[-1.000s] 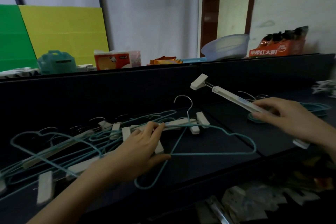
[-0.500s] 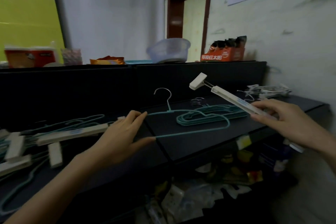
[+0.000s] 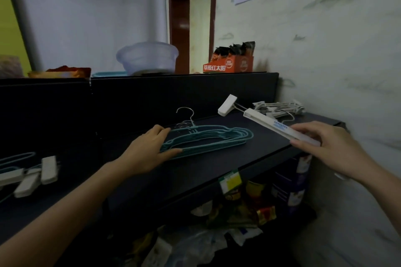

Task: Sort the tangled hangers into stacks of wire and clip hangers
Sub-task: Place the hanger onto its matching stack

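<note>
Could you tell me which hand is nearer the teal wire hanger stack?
Left. The left hand grips the wire hanger stack; the right hand holds a clip hanger off to its right.

Dim, soft blur — wide-angle edge warping

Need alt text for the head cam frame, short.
A person's left hand holds the end of a stack of teal wire hangers on a dark shelf, while the right hand holds a white clip hanger in the air above it. A pile of clip hangers sits at the shelf's far right.
</note>
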`<action>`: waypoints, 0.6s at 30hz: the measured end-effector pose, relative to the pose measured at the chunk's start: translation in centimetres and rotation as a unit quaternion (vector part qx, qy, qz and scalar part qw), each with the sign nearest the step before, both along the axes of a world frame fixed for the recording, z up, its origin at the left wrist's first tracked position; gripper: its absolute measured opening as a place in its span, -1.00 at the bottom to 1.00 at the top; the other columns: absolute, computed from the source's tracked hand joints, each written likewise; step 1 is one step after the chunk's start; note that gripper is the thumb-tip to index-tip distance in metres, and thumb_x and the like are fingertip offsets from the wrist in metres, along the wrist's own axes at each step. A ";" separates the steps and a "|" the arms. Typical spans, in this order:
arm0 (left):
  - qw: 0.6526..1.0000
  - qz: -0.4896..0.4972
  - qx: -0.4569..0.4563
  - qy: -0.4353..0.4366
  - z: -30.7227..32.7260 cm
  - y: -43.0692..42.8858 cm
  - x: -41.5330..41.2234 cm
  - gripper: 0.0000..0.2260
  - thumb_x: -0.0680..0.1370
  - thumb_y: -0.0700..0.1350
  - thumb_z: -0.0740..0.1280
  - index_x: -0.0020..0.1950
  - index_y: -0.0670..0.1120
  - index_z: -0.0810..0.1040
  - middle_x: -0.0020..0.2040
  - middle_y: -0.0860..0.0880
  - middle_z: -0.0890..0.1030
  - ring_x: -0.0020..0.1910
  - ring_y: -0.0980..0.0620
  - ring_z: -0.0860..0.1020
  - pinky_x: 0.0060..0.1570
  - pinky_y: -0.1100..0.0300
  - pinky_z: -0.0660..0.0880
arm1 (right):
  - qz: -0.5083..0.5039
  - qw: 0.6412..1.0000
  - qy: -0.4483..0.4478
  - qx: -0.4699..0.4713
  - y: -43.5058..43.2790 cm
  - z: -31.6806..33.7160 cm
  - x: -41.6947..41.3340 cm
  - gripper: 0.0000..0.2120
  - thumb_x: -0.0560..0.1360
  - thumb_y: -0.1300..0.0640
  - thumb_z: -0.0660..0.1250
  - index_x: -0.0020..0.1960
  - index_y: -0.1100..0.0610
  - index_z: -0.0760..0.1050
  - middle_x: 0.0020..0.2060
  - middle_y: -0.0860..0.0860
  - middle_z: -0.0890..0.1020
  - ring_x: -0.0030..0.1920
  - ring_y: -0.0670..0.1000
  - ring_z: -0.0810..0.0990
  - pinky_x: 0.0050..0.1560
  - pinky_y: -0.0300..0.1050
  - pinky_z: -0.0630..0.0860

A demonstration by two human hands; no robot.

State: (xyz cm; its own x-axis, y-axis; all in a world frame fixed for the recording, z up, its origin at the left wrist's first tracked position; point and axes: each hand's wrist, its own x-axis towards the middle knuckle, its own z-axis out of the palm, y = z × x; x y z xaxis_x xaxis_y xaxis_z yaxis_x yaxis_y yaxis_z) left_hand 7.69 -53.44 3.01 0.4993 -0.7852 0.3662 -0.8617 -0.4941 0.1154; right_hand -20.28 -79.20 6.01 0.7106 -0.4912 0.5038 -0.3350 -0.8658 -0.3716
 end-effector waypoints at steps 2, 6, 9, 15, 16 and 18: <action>1.000 0.008 0.005 0.002 -0.4 -2.0 0.9 -0.31 0.47 0.30 0.14 0.46 -0.09 0.15 0.30 -0.04 0.33 0.11 -0.01 0.47 0.06 0.14 0.47 | -0.004 1.000 0.004 0.000 -1.8 -0.2 0.3 -0.67 0.38 -0.15 0.34 0.13 -0.14 0.53 -0.05 -0.18 0.57 -0.04 -0.03 0.55 -0.05 0.10 0.52; 0.999 0.021 0.030 0.032 -1.6 -4.7 2.9 -0.27 0.42 0.35 0.09 0.45 -0.05 0.16 0.27 -0.03 0.34 0.09 0.03 0.45 0.06 0.19 0.45 | 0.004 1.000 0.014 -0.002 -5.8 -0.6 1.5 -0.67 0.40 -0.12 0.34 0.15 -0.13 0.53 -0.06 -0.20 0.56 -0.06 -0.06 0.54 -0.08 0.05 0.52; 0.996 0.026 0.047 0.073 -2.1 -5.5 3.8 -0.16 0.32 0.41 0.01 0.46 -0.07 0.16 0.28 0.01 0.33 0.06 0.11 0.40 0.10 0.26 0.40 | 0.015 1.000 0.024 0.003 -8.7 -0.5 3.3 -0.68 0.41 -0.11 0.35 0.16 -0.13 0.52 -0.03 -0.18 0.57 -0.03 -0.06 0.54 -0.05 0.03 0.52; 0.995 0.064 0.074 0.008 -1.2 -6.5 3.7 -0.16 0.29 0.49 -0.14 0.40 0.03 0.28 0.27 0.10 0.39 0.12 0.11 0.45 0.12 0.24 0.39 | 0.076 0.996 0.046 -0.015 -14.1 0.5 7.8 -0.69 0.44 -0.07 0.34 0.18 -0.14 0.51 0.02 -0.23 0.54 0.02 -0.12 0.50 0.02 0.00 0.50; 0.995 0.067 0.072 -0.024 -0.8 -7.1 3.6 -0.21 0.33 0.46 -0.14 0.36 0.03 0.33 0.26 0.10 0.41 0.13 0.10 0.45 0.12 0.24 0.38 | 0.085 0.995 0.046 -0.019 -15.0 0.4 8.5 -0.69 0.45 -0.06 0.35 0.18 -0.12 0.52 0.03 -0.22 0.54 0.03 -0.13 0.49 0.02 -0.03 0.49; 0.993 0.062 0.060 -0.086 0.1 -8.5 3.5 -0.40 0.46 0.35 -0.04 0.31 0.03 0.40 0.23 0.10 0.44 0.11 0.11 0.46 0.09 0.26 0.38 | 0.093 0.993 0.055 -0.040 -16.7 0.0 9.7 -0.68 0.45 -0.04 0.35 0.20 -0.10 0.51 0.06 -0.19 0.55 0.05 -0.13 0.49 0.02 -0.06 0.47</action>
State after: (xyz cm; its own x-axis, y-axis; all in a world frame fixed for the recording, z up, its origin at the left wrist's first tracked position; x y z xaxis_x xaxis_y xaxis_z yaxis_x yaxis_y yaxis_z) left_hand 11.21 -61.97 3.13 0.5335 -0.7648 0.3613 -0.7949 -0.5993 -0.0948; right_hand -10.60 -95.86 6.02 0.8385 -0.3069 0.4502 -0.2008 -0.9422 -0.2682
